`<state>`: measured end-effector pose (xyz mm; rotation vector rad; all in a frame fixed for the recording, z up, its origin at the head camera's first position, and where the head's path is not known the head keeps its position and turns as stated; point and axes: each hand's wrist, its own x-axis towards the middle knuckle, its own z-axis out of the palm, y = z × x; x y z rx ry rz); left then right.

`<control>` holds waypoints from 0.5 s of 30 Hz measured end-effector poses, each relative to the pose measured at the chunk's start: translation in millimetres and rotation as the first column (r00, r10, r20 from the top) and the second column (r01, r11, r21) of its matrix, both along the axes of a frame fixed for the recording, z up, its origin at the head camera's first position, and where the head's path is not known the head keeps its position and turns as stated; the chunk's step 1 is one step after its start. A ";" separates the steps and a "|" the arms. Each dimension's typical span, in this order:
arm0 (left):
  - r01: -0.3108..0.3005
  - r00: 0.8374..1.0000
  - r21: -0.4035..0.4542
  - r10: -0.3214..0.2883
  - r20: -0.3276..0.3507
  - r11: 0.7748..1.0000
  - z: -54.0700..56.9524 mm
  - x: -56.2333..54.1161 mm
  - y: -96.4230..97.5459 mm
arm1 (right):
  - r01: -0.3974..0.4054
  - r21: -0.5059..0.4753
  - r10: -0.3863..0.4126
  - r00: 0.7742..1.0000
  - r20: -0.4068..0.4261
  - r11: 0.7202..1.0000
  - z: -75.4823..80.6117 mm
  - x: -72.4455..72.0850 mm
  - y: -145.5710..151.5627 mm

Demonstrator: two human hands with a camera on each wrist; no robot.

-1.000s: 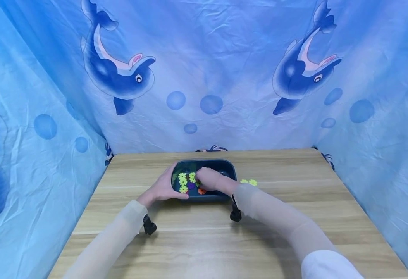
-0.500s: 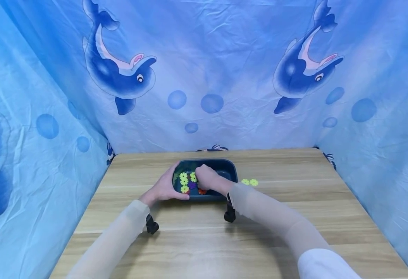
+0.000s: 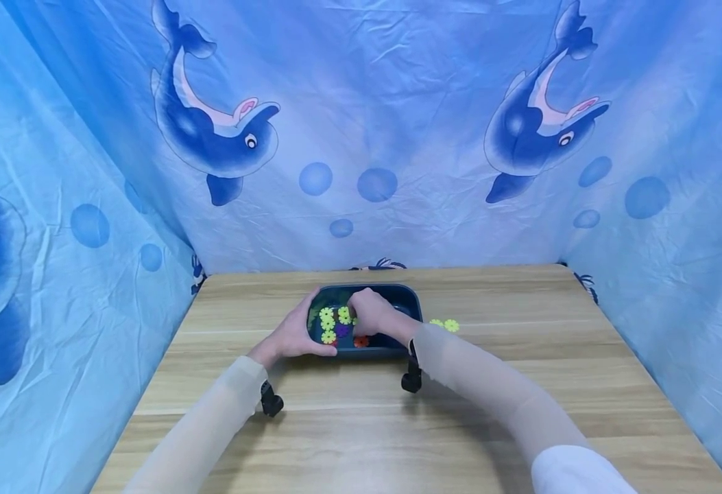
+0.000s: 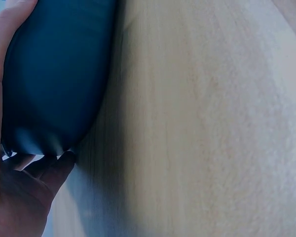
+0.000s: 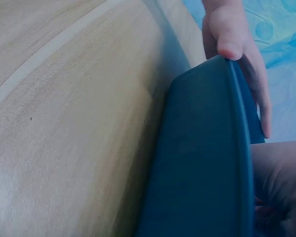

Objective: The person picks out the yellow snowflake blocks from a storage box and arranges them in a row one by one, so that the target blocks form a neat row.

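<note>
A dark blue rectangular bin (image 3: pixel 373 353) sits on the table, with flower-shaped plastic discs inside. Several yellow-green discs (image 3: pixel 327 323), a purple disc (image 3: pixel 341 331) and an orange disc (image 3: pixel 361 341) show in its left half. My left hand (image 3: pixel 291 334) grips the bin's left end, thumb along the front rim and fingers around the side; the left wrist view shows them against the bin wall (image 4: pixel 59 79). My right hand (image 3: pixel 374 313) reaches down inside the bin, bent at the knuckles. Its fingertips are hidden, also in the right wrist view, so whether it holds a disc does not show.
Two yellow-green discs (image 3: pixel 444 324) lie on the wooden table (image 3: pixel 348 425), just right of the bin and close to the right forearm. Blue curtains (image 3: pixel 361 137) printed with dolphins enclose the table at the back and both sides.
The right hand has shifted slightly within the bin, its wrist moving left and then back right. The left hand keeps its grip. Discs and bin stay in place while the view drifts a little.
</note>
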<state>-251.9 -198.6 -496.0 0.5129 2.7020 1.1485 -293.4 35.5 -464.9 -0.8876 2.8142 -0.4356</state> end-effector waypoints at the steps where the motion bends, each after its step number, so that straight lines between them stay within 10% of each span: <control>1: -0.003 1.000 0.004 0.003 0.002 1.000 -0.4 -0.3 0.1 | -0.002 -0.004 0.002 1.000 -0.002 1.000 1.6 -0.3 2.0; 15: -0.022 1.000 0.029 0.021 0.022 0.999 0.7 0.5 2.9 | -0.014 -0.059 0.007 0.994 -0.112 0.998 36.0 -4.8 44.5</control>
